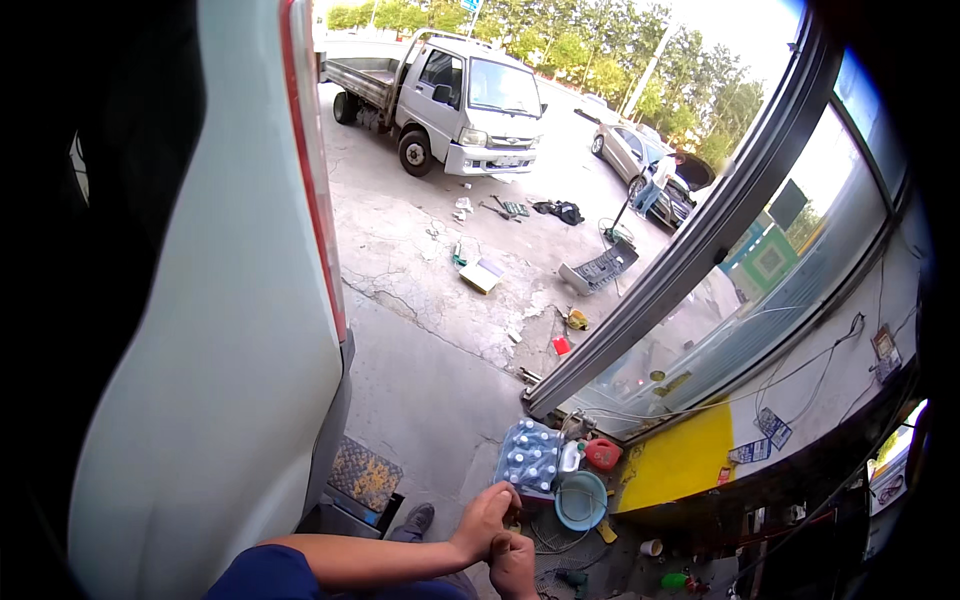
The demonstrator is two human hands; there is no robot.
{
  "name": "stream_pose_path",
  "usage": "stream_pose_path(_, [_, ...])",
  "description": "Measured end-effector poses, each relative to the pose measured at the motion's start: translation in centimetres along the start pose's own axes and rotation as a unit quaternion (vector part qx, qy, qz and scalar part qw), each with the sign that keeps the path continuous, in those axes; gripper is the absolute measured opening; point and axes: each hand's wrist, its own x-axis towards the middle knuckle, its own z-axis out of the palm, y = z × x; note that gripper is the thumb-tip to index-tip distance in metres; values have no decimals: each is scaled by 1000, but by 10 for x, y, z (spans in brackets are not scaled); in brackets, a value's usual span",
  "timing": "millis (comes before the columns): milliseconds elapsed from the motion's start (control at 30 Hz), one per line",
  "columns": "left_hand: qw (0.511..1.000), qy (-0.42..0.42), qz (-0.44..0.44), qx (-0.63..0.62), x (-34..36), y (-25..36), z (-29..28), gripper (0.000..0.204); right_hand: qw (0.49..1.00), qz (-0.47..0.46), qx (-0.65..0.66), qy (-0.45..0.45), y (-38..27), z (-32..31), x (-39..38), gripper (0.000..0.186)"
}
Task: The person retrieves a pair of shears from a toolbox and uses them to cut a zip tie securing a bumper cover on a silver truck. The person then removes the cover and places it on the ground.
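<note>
Both hands, left hand (484, 520) and right hand (513, 563), pinch something small, orientation indiscernible.

Shrink-wrapped pack of water bottles (528, 457) on the ground — green-and-white square sign (770, 260) behind the glass.

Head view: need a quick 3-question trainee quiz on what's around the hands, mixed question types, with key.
1. True or false: the left hand and the right hand are close together, low in the picture.
2. Which thing lies just above the hands? A) a shrink-wrapped pack of water bottles B) a cardboard box C) a spare tyre
3. Fill in: the round basin beside the pack is ____ in colour.

Key:
1. True; the hands meet over a small item too hidden to identify.
2. A.
3. Light blue.
</note>
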Motion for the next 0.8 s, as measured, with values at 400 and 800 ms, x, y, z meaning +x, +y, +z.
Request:
stream_pose_path(400, [989, 118, -37, -84, 391, 104, -57, 40, 973, -13, -80, -215, -56, -50, 444, 44])
stream_pose_path(800, [967, 51, 166, 189, 810, 196, -139, 24, 983, 130, 126, -37, -25, -40, 846, 71])
